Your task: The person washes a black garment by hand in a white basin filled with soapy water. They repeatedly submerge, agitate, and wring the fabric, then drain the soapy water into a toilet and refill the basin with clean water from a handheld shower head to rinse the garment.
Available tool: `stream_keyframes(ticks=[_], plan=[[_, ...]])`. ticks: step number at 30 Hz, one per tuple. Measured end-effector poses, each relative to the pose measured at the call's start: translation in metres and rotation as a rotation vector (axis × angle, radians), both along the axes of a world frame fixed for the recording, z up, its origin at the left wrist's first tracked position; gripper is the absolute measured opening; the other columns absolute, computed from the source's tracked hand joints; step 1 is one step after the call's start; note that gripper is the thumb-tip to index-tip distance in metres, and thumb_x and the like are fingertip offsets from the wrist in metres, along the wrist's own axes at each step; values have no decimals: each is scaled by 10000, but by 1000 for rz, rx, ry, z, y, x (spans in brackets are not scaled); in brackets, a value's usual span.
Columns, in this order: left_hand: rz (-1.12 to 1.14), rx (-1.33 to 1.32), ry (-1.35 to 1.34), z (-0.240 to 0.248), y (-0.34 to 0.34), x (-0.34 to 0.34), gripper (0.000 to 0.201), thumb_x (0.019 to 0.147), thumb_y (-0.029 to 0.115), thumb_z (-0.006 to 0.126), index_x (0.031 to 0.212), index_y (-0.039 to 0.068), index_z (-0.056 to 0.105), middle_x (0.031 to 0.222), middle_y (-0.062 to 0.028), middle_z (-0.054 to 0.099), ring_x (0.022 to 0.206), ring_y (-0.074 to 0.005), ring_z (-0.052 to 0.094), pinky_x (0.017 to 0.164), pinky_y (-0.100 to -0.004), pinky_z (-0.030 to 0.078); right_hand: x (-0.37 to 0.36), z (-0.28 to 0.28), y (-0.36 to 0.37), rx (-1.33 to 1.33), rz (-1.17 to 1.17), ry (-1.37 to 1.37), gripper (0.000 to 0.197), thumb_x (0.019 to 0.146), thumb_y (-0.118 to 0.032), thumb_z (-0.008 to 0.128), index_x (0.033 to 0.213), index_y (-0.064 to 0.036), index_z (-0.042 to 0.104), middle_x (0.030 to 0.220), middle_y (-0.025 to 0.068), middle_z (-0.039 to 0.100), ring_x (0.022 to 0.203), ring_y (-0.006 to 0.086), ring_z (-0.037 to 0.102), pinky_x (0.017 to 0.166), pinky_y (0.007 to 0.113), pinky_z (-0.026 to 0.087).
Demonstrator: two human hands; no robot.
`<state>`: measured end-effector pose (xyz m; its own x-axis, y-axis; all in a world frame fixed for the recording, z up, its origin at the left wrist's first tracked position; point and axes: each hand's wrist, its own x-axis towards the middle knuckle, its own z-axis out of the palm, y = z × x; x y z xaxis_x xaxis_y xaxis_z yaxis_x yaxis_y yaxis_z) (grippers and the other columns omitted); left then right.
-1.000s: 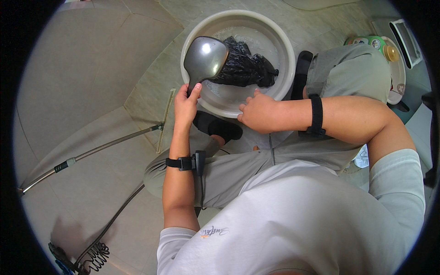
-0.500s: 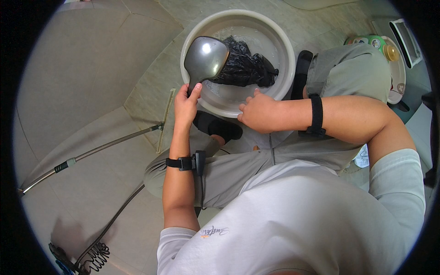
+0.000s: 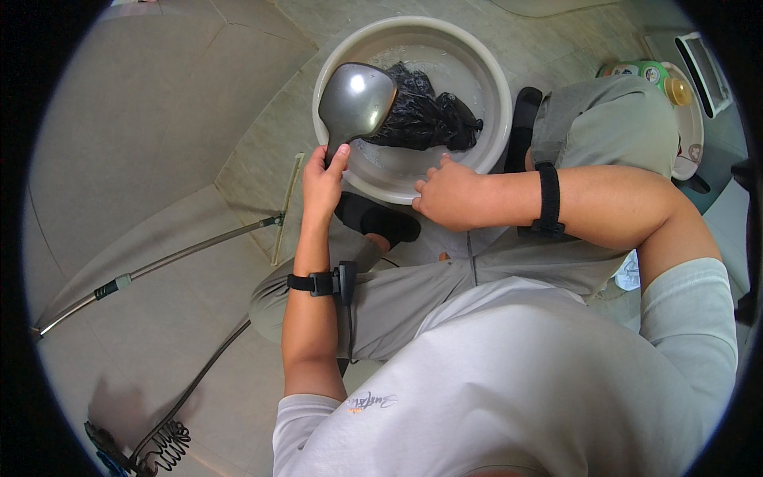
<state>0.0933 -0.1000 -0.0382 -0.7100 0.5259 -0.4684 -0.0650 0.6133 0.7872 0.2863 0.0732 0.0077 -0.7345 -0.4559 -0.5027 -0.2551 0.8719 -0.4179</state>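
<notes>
A wide metal wok spatula [image 3: 358,99] is held by its dark handle in my left hand [image 3: 321,183], fingers closed round it and the thumb lying along it. Its shiny blade covers the left part of a round, pale washbasin [image 3: 502,119]. Inside the basin, beside the blade, lies a crumpled, wet-looking black plastic bag [image 3: 421,115] in shallow water with some suds. My right hand [image 3: 449,193] is at the near rim, its curled fingers gripping the basin's edge. The spatula blade hides part of the bag.
My black slippers [image 3: 377,220] and bent knees flank the basin. A metal pole [image 3: 199,248] slants across the floor at left, with a coiled black cable [image 3: 167,445] lower down. At right, a green container with a yellow cap [image 3: 678,91] stands by a pale tub.
The black bag's right part has shifted slightly in the basin. Both hands and the spatula stay where they were.
</notes>
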Motion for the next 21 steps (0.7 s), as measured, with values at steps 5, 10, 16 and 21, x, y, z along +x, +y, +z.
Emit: stream_keyframes(ticks=[5,10,16,21], plan=[[6,-7,-1,0,0,1,372,950,369,712,1010,4,676,756,8,604,669,-87,508,612,-266,413,0,1,1,-10,-2,-6,373,888,-219,662,1236,-89,696,1251,186,659,1135,394,657,994,647,459],[3,-9,5,-1,0,0,378,950,371,712,1019,1,677,758,4,611,671,-90,517,616,-268,418,0,2,1,-9,0,-3,368,894,-219,655,1237,-89,696,1246,185,662,1137,394,655,990,647,462],[-1,-11,12,-1,0,0,377,949,367,714,1019,-2,679,756,1,615,676,-92,527,622,-268,425,0,2,1,-8,6,12,368,895,-218,651,1234,-82,696,1234,184,668,1126,394,661,983,647,467],[0,-5,6,0,0,0,369,949,361,714,1011,-1,680,750,4,611,676,-92,526,622,-268,425,0,1,1,5,12,11,369,894,-218,653,1237,-87,696,1236,181,668,1126,391,663,983,647,467]])
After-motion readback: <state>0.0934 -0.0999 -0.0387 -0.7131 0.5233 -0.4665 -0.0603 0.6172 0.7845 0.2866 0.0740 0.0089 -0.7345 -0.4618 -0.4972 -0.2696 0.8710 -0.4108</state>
